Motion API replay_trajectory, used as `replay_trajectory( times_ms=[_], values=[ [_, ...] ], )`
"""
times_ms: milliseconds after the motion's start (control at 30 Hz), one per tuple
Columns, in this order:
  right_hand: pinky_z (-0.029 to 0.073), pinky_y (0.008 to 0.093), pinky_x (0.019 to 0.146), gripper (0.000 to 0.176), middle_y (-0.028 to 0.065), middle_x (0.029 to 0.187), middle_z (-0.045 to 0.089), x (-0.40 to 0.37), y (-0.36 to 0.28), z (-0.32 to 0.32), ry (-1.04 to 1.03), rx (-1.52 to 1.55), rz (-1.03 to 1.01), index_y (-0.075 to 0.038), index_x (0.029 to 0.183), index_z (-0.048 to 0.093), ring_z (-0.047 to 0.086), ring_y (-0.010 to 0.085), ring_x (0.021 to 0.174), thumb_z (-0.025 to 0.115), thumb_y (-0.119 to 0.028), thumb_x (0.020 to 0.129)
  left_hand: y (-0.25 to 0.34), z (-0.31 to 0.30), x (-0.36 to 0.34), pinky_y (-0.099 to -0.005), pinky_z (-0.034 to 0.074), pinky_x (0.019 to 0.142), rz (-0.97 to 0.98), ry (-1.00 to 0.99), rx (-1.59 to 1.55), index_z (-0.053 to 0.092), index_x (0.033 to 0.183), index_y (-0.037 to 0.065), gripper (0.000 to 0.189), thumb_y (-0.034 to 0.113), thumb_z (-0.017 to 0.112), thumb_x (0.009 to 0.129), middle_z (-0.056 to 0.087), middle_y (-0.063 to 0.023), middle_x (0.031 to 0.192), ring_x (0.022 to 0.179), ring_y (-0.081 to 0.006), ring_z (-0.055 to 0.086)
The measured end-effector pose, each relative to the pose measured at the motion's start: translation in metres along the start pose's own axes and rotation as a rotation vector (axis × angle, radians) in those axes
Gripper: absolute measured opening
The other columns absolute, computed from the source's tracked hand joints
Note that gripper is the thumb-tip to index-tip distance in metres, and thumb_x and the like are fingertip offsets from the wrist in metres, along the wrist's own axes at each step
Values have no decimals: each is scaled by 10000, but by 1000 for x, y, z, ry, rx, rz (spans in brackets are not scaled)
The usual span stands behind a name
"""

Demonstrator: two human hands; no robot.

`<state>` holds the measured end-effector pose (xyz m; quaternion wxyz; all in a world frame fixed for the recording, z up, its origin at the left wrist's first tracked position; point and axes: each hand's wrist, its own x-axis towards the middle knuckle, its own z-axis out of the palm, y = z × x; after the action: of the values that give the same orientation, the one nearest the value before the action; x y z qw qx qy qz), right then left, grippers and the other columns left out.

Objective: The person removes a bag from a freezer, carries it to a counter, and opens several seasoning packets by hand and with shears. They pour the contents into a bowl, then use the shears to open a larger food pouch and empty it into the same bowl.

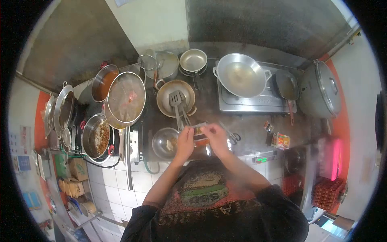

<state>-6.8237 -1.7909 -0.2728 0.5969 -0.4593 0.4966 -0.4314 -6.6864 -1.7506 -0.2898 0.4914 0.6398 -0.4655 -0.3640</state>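
My left hand (pixel 186 139) and my right hand (pixel 216 138) meet over the front of the counter, fingers closed on opposite sides of a small sachet (pixel 198 130). Slight blur softens the right hand. Below and left of the left hand is a clear bowl (pixel 160 142) with something pale in it. Just beyond the hands, a slotted spatula (pixel 175 101) rests in a two-handled pan (pixel 164 90). Scissors (pixel 237 137) lie to the right of the right hand, partly hidden. Farther right is an orange and yellow food packet (pixel 281 140).
A large wok (pixel 242 76) with liquid sits on the gas stove (pixel 242 104), beside a small frying pan (pixel 287 85). A tall lidded pot (pixel 320 90) stands at the right. Several pots crowd the left, including one with browned bits (pixel 100 139) and a big strainer (pixel 126 97).
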Motion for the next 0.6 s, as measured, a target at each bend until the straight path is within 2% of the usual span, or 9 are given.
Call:
replay_trajectory(
  times_ms=[133, 233, 267, 333, 367, 433, 500, 600],
  values=[
    [434, 218, 685, 147, -10, 811, 632, 3, -9, 0, 5, 23, 11, -29, 888, 649, 548, 54, 744, 710, -160, 860, 20, 4, 3, -346, 431, 646, 5, 57, -55, 516, 903, 5, 269, 238, 435, 1009, 513, -106, 707, 679, -189, 515],
    [450, 233, 736, 182, 17, 872, 648, 1, -11, -3, -40, 30, 48, -19, 950, 638, 575, 80, 800, 689, -177, 876, 25, 1, 7, -332, 429, 658, -236, -34, -99, 527, 884, 7, 295, 256, 433, 1011, 538, -99, 743, 710, -179, 524],
    [457, 240, 750, 193, 26, 895, 656, 1, -10, -6, -60, 32, 67, -16, 975, 636, 584, 89, 815, 681, -181, 883, 26, -4, 8, -327, 433, 659, -148, -60, -18, 550, 890, 12, 290, 256, 448, 1008, 543, -76, 738, 699, -163, 521],
    [470, 261, 785, 218, 52, 959, 665, 1, -15, -13, -69, 243, 64, -18, 1034, 626, 603, 117, 852, 657, -186, 899, 30, -25, 14, -316, 442, 661, 32, -117, 145, 596, 901, 22, 282, 258, 476, 1000, 553, -30, 729, 678, -132, 513],
    [477, 272, 803, 232, 65, 991, 670, 3, -17, -18, -72, 349, 60, -19, 1064, 620, 612, 131, 870, 646, -188, 907, 31, -41, 12, -324, 451, 643, -4, -217, -177, 634, 900, 35, 261, 242, 499, 987, 585, -23, 736, 677, -124, 544],
    [504, 288, 798, 236, 84, 1036, 663, 8, -12, -39, 8, 290, 63, -26, 1109, 609, 623, 143, 871, 625, -170, 923, 24, -71, 17, -311, 462, 670, -123, -310, -467, 638, 935, 11, 253, 240, 532, 960, 615, -40, 789, 742, -139, 579],
    [519, 295, 792, 236, 91, 1056, 658, 16, -4, -58, 79, 269, 129, -35, 1133, 600, 624, 149, 879, 621, -143, 925, 53, -79, 30, -289, 464, 680, -3, -385, 272, 629, 934, -4, 238, 222, 557, 944, 634, -25, 824, 808, -146, 595],
    [519, 294, 789, 230, 93, 1062, 654, 20, 11, -74, 119, 230, 175, -26, 1127, 594, 622, 155, 868, 618, -122, 920, 4, -92, 17, -287, 466, 667, -264, -603, -288, 618, 934, -8, 224, 200, 536, 948, 641, -64, 808, 780, -167, 605]
  ],
)
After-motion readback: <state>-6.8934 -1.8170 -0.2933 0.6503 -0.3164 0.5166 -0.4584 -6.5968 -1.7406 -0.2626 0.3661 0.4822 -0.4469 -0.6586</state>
